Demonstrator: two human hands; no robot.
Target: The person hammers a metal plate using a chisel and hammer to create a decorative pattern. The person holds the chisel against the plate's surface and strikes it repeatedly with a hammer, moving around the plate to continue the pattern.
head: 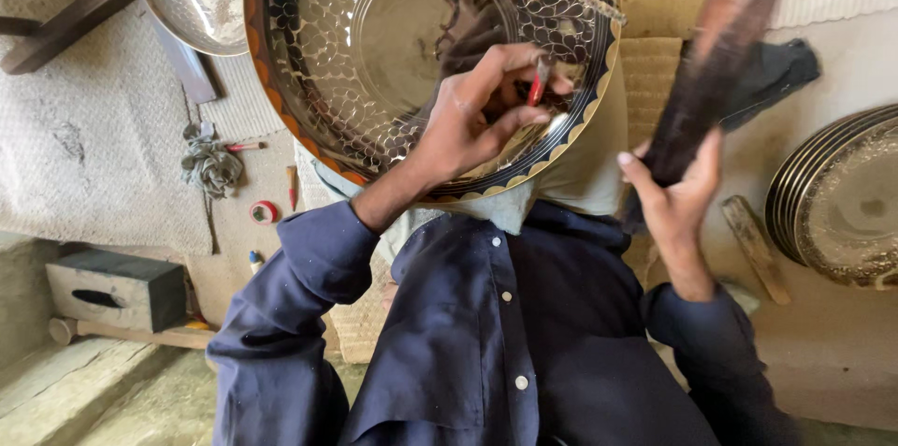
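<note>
The left hand [472,123] is pinching a small red-handled tool [537,86] with its tip on the inner wall of the large hammered metal tray [374,25], near the tray's lower right rim, which is resting against the person's lap. The right hand [678,194] is gripping a dark wooden mallet [716,63] just right of that rim, its long axis tilting up and away, closer to the tool than anything else. Around them, woven mats [94,128] are covering the floor, with stacked plates [837,198] lying at the right edge.
</note>
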